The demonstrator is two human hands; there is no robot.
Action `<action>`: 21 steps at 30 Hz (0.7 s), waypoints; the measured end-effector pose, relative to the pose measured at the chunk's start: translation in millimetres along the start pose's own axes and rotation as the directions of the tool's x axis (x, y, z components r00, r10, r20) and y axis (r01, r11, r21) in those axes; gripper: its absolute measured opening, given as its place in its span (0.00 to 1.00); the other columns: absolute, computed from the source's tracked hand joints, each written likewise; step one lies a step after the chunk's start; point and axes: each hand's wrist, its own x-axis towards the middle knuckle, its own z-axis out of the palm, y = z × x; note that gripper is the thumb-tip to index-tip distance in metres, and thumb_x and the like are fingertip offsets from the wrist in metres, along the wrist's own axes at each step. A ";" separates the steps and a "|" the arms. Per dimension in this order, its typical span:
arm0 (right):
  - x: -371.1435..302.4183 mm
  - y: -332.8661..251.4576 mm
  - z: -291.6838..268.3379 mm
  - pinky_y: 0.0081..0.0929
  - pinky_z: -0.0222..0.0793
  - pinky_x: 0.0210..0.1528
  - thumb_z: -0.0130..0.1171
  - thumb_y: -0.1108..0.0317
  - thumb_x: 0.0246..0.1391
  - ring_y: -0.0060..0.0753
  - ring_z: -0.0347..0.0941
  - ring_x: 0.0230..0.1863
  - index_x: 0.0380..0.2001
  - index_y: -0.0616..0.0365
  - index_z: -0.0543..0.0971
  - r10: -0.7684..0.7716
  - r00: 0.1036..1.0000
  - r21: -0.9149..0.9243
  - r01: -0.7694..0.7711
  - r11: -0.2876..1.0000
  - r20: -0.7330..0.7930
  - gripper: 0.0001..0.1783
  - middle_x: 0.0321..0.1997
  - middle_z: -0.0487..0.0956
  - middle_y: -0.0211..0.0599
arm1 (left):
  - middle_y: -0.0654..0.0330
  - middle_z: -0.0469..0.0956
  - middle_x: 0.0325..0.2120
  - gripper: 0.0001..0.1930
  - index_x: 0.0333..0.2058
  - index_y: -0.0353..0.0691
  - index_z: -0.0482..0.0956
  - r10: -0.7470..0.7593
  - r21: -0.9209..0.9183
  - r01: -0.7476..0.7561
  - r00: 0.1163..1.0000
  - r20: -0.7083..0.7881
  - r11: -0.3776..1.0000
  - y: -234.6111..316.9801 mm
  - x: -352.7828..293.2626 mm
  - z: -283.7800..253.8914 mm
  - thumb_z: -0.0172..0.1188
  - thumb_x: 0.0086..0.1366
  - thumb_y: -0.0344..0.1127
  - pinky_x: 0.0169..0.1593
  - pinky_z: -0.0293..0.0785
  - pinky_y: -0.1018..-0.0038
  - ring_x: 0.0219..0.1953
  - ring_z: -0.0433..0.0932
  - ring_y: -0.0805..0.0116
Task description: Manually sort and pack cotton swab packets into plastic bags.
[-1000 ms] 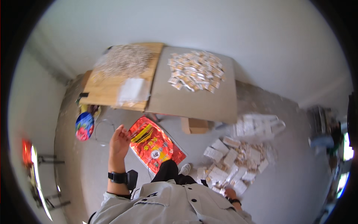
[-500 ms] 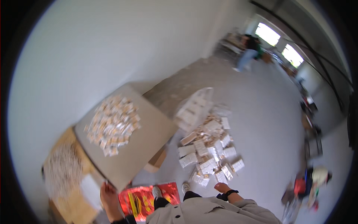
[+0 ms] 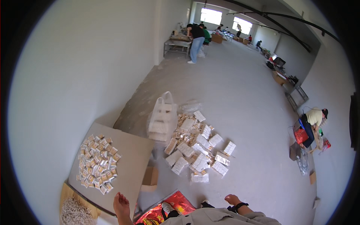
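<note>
My left hand (image 3: 122, 205) is raised at the near right edge of a grey-topped table (image 3: 135, 148); its fingers are apart and nothing shows in them. On that top lies a heap of small white-and-tan packets (image 3: 98, 164). My right hand (image 3: 232, 200), with a black band at the wrist, hangs over the floor, its fingers loosely curled and apparently empty. Ahead of me, a pile of bundled white packs (image 3: 200, 144) in clear wrapping covers part of the floor. A translucent plastic bag (image 3: 162, 122) with more packs stands beside it.
Below the table edge are a cardboard box (image 3: 150, 177) and a red printed sheet (image 3: 180, 202) under my foot. A wooden board (image 3: 67, 191) carries a heap of thin pale pieces (image 3: 77, 212). One person (image 3: 313, 122) sits at right; another (image 3: 195, 39) bends over a far table.
My view has turned rightward and sharpened, so the table, packs and people sit differently in it. My left hand now shows farther along the table's near edge.
</note>
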 end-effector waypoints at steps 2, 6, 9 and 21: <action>-23.7 21.8 10.0 0.39 0.66 0.45 0.44 0.53 0.48 0.48 0.71 0.42 0.30 0.55 0.78 0.101 0.994 0.229 -0.088 0.969 -0.048 0.19 0.38 0.76 0.44 | 0.70 0.74 0.23 0.06 0.34 0.45 0.76 -0.009 0.087 0.007 1.000 0.013 0.996 -18.6 -6.4 27.5 0.53 0.59 0.35 0.27 0.68 0.81 0.24 0.71 0.78; -61.4 113.1 63.5 0.39 0.67 0.44 0.45 0.54 0.48 0.45 0.70 0.44 0.29 0.52 0.79 0.106 0.986 0.220 -0.075 0.973 -0.132 0.17 0.38 0.77 0.41 | 0.70 0.74 0.23 0.06 0.34 0.45 0.76 -0.070 0.163 0.052 0.992 0.108 0.985 -88.4 -29.4 86.6 0.54 0.58 0.35 0.27 0.68 0.81 0.24 0.71 0.78; -114.9 195.3 112.5 0.38 0.67 0.44 0.45 0.55 0.48 0.43 0.71 0.44 0.31 0.48 0.79 0.143 0.968 0.269 -0.085 0.960 -0.206 0.16 0.38 0.77 0.40 | 0.69 0.74 0.23 0.06 0.33 0.44 0.76 -0.124 0.292 0.064 0.973 0.193 0.954 -165.9 -67.0 129.1 0.55 0.57 0.36 0.28 0.67 0.81 0.24 0.70 0.78; -186.0 310.7 167.4 0.25 0.71 0.29 0.51 0.60 0.45 0.27 0.76 0.26 0.27 0.60 0.79 0.765 0.643 0.924 -0.314 0.217 0.039 0.15 0.24 0.79 0.36 | 0.63 0.76 0.26 0.09 0.34 0.40 0.74 -0.509 0.893 -0.230 0.755 0.415 0.387 -408.7 -109.7 260.5 0.52 0.59 0.37 0.29 0.69 0.79 0.27 0.74 0.74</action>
